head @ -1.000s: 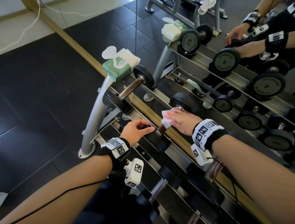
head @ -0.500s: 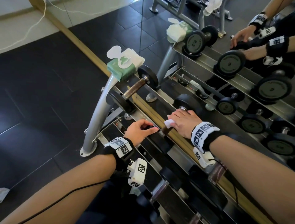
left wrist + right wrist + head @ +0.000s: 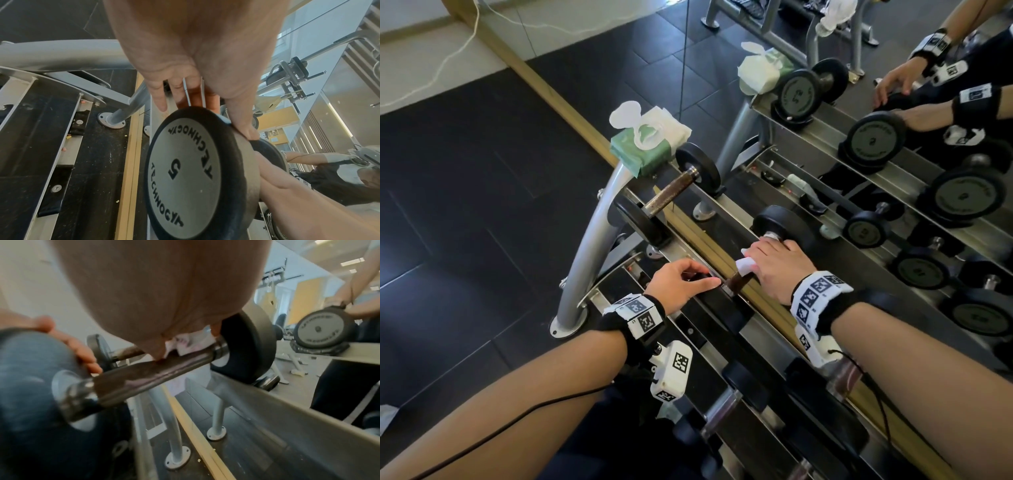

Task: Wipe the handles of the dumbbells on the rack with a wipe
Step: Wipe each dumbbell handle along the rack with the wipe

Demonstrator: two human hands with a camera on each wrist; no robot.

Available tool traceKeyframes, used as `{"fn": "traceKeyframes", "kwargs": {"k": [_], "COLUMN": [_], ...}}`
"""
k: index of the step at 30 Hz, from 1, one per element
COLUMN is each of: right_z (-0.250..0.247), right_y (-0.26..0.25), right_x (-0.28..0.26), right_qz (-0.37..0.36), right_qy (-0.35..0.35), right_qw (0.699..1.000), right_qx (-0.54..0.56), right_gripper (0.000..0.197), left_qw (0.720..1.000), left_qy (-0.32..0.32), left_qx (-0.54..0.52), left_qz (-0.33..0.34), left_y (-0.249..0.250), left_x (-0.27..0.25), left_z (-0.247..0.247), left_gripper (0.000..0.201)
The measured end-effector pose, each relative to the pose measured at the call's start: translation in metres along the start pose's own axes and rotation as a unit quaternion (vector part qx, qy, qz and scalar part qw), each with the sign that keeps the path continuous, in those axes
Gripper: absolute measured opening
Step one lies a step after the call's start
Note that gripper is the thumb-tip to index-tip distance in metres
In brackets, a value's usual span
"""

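The head camera is looking down from above at the rack point(image 3: 599, 219) along a mirror, taking in both forearms. The left wrist camera is sitting very near the dumbbell point(image 3: 197, 172), facing its end plate marked 5. The right wrist camera is looking closely along the handle point(image 3: 152, 374) from below the palm. All three views are sharing this dumbbell and the rack's rail.
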State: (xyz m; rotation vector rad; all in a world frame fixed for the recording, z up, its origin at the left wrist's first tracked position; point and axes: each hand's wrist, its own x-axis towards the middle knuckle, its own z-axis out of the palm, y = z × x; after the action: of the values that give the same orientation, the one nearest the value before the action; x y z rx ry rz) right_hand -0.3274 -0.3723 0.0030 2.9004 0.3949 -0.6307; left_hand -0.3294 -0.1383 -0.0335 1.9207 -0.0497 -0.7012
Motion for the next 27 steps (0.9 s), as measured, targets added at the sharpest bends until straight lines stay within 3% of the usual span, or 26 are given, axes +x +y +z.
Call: {"fn": "traceKeyframes", "kwargs": {"k": [2,5,9,11,14,17,20,23,27], "right_z": [0.001,0.005,0.012,0.012,0.008,0.003,0.008,0.015,0.028], "right_y": [-0.01,-0.026,-0.032,-0.026,-0.013,0.008,0.006,-0.018,-0.034], "right_x": [-0.007,-0.02,-0.029,-0.028,-0.019,-0.01,-0.01,-0.019,-0.032], "right_qz": [-0.006,-0.074,-0.125,-0.122,-0.106,-0.034,0.004,-0.041,-0.071], "right_qy": [-0.004,-0.015,-0.082,-0.098,-0.048,-0.012,-0.016,0.004,-0.097], "right_qw": [1.0,0.997,0.989,0.988,0.992,0.993,0.995,0.994,0.989], "right_qx": [0.002,0.026,-0.003,-0.002,0.056,0.109,0.098,0.104,0.082], "right_gripper": [0.072,0.083,0.083,0.077,0.066,0.055,0.059,0.062,0.07], "left_qw": [1.0,1.0,1.0,1.0,1.0,1.0,0.999,0.999,0.998], "left_qy": [-0.003,-0.004,-0.005,-0.003,-0.002,-0.01,-0.01,-0.015,-0.014], "left_qx": [0.002,0.001,0.01,0.016,0.011,0.009,0.023,0.024,0.036], "left_qz": [0.001,0.008,0.019,0.021,0.016,0.01,0.02,0.028,0.04], "left_y": [0.0,0.001,0.0,-0.001,-0.004,-0.005,-0.006,-0.006,-0.005], "left_x": [0.0,-0.001,0.0,0.001,0.001,0.003,0.007,0.008,0.007], "left_z": [0.0,0.0,-0.001,0.0,0.001,0.001,-0.001,-0.001,-0.001], "left_gripper": [0.032,0.032,0.034,0.033,0.03,0.029,0.029,0.028,0.029]}}
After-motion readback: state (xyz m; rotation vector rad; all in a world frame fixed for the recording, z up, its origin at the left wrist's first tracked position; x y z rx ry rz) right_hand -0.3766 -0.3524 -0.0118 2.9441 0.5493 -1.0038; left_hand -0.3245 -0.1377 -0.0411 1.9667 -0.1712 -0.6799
